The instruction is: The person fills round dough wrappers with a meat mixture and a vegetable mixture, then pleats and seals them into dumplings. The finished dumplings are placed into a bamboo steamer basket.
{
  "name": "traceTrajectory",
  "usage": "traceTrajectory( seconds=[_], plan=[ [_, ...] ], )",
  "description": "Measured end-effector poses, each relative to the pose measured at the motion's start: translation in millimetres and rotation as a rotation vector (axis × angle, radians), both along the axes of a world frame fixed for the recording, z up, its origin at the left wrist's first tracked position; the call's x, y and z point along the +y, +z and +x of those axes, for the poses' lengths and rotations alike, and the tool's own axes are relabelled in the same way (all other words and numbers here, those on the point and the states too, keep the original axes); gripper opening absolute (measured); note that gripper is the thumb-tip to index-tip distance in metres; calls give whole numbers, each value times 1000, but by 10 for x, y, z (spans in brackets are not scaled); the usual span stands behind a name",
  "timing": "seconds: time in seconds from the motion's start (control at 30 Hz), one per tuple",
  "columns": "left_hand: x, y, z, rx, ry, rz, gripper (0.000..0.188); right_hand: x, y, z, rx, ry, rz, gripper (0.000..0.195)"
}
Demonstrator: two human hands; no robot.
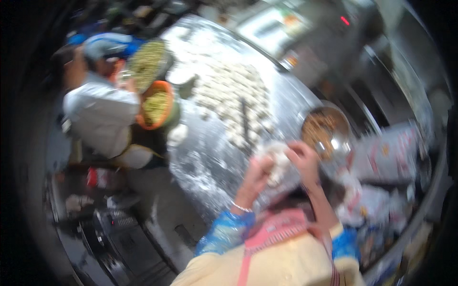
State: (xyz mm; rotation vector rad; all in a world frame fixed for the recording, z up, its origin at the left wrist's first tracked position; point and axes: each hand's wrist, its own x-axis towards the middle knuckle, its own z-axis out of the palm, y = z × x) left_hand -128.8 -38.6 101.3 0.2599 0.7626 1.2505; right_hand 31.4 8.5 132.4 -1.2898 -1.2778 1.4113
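Both of my hands are over the near right corner of a floury metal worktable [200, 161]. My left hand [258, 172] grips a white, soft piece of dough [279, 159] from its left side. At the dough's right edge, the fingers of my right hand [303, 157] are bent around it. Motion blur hides the dough's exact shape and the fingertips. Just beyond lie many small dough pieces [229, 96] in a wide spread. A dark, long, thin tool [245, 119] lies across them; its kind is unclear.
A metal bowl [347, 123] of brown filling stands right of my hands. Printed sacks [386, 155] are piled beyond it. Across the table's left side, a co-worker [100, 93] stands by an orange-rimmed tub [171, 96] and a basin of chopped green filling [148, 60].
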Motion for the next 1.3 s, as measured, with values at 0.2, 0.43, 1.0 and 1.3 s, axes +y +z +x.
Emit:
traceTrajectory(
  seconds=[0.2, 0.43, 1.0, 1.3],
  plan=[
    [24, 199, -105, 532, -420, 47, 39, 61, 139, 148, -231, 281, 345, 8],
    [92, 329, -3, 630, -176, 58, 29, 132, 148, 342, -241, 198, 543, 20],
    [584, 550, 3554, 97, -914, 138, 49, -732, 314, 3372, -365, -885, 476, 11],
    [-14, 734, 5535, 222, -1562, 96, 40, -2698, 1070, 4242, -932, -1859, -12, 18]
  ],
)
